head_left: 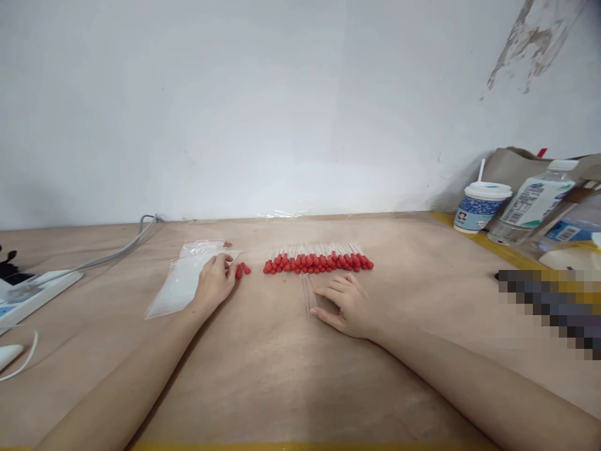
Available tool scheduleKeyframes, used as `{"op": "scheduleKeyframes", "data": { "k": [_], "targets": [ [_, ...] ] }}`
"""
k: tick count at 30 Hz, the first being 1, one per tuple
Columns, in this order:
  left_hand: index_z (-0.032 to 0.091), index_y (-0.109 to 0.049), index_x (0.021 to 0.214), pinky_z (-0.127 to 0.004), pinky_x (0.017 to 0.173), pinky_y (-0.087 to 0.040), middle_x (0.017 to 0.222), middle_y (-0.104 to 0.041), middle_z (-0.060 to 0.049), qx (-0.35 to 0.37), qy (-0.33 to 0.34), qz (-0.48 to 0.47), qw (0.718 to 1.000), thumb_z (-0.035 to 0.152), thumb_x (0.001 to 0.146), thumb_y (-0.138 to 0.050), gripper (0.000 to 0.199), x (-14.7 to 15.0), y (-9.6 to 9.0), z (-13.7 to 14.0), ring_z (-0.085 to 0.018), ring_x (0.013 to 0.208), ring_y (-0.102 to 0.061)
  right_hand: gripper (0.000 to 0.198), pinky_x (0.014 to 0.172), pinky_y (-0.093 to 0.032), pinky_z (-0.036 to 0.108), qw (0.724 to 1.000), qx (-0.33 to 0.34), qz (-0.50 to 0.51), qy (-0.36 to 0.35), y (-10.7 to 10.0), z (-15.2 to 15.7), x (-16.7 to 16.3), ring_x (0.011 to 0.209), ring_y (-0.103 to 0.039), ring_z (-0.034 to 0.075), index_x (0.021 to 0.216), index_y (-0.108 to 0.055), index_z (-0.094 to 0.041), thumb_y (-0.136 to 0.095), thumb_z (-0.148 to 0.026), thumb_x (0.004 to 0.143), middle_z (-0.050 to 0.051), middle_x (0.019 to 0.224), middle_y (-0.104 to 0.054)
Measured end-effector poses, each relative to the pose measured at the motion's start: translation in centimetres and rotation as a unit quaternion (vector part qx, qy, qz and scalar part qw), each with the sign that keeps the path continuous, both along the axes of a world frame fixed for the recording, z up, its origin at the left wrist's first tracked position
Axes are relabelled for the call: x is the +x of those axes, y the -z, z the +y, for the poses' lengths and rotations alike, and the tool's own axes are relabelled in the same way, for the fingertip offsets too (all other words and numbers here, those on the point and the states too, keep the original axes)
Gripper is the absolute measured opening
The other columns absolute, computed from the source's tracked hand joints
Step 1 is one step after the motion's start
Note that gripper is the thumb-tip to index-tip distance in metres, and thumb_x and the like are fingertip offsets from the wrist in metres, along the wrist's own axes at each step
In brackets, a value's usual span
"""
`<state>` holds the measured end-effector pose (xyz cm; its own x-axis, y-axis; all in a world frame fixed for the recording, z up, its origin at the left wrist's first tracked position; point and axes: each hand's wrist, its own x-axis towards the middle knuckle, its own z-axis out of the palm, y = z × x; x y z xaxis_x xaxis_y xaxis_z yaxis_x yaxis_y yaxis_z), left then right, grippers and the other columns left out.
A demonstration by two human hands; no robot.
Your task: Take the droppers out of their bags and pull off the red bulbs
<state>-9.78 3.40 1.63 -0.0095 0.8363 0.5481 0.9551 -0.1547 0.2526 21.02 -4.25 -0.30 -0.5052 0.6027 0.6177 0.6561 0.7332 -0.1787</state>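
Note:
My left hand (216, 279) rests on clear plastic zip bags (173, 291), fingers loosely bent and thumb apart from them. Beside its thumb lie loose red rubber bulbs (242, 270); I see nothing between the fingertips. To the right, a row of droppers with red bulbs (319, 262) lies on the table, their pale thin tubes pointing to the wall. Just below that row are a few thin clear tubes (307, 295). My right hand (345, 305) is open over the table at their right side, thumb and forefinger apart, fingertips close to the tubes.
Brown paper-like covering (263, 376) spreads over the table up to the white wall. A paper cup with a straw (481, 207) and a plastic bottle (530, 203) stand at the right. On the left are a power strip (51, 285) and a grey cable (117, 252).

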Motion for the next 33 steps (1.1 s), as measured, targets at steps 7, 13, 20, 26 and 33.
{"op": "scheduleKeyframes", "data": {
  "k": [7, 13, 20, 26, 33],
  "targets": [
    [0.018, -0.055, 0.084, -0.031, 0.075, -0.041, 0.081, -0.055, -0.005, 0.06, 0.07, 0.015, 0.996, 0.033, 0.082, -0.043, 0.019, 2.0, -0.9, -1.3, -0.02, 0.082, -0.053, 0.028, 0.074, -0.03, 0.032, 1.0, -0.013, 0.008, -0.004, 0.0, 0.1, 0.1, 0.077, -0.051, 0.017, 0.092, -0.06, -0.018, -0.052, -0.043, 0.081, 0.005, 0.078, -0.062],
    [0.019, -0.058, 0.084, -0.03, 0.073, -0.04, 0.081, -0.055, -0.004, 0.022, 0.163, 0.067, 0.984, 0.04, 0.083, -0.045, 0.025, 6.0, -1.3, -1.6, -0.019, 0.081, -0.052, 0.027, 0.075, -0.031, 0.032, 1.0, -0.012, 0.007, -0.015, 0.0, 0.1, 0.1, 0.076, -0.05, 0.016, 0.092, -0.06, -0.019, -0.052, -0.043, 0.08, 0.004, 0.078, -0.062],
    [0.018, -0.055, 0.074, -0.031, 0.072, -0.04, 0.077, -0.054, -0.005, 0.015, 0.143, 0.058, 0.988, 0.041, 0.083, -0.044, 0.028, 7.3, -0.8, 0.7, -0.019, 0.079, -0.052, 0.03, 0.076, -0.032, 0.033, 1.0, -0.014, 0.006, -0.016, 0.0, 0.2, 0.2, 0.08, -0.05, 0.018, 0.093, -0.06, -0.018, -0.051, -0.043, 0.081, 0.005, 0.08, -0.062],
    [0.017, -0.053, 0.072, -0.032, 0.074, -0.04, 0.077, -0.055, -0.005, 0.027, 0.105, -0.005, 0.994, 0.034, 0.083, -0.043, 0.024, 7.6, -0.6, 0.5, -0.02, 0.08, -0.052, 0.027, 0.076, -0.034, 0.035, 1.0, 0.004, 0.019, -0.013, 0.1, 0.2, 0.2, 0.079, -0.051, 0.018, 0.092, -0.06, -0.019, -0.053, -0.042, 0.08, 0.005, 0.08, -0.061],
    [0.018, -0.052, 0.088, -0.03, 0.07, -0.043, 0.086, -0.058, -0.003, 0.008, 0.148, -0.108, 0.983, 0.038, 0.084, -0.042, 0.022, 6.4, -1.0, -2.8, -0.017, 0.079, -0.053, 0.039, 0.086, -0.041, 0.038, 0.993, 0.055, 0.098, 0.032, 0.7, 0.3, 0.3, 0.103, -0.047, 0.023, 0.113, -0.052, -0.017, -0.055, -0.033, 0.078, 0.014, 0.117, -0.046]
  ]
}}
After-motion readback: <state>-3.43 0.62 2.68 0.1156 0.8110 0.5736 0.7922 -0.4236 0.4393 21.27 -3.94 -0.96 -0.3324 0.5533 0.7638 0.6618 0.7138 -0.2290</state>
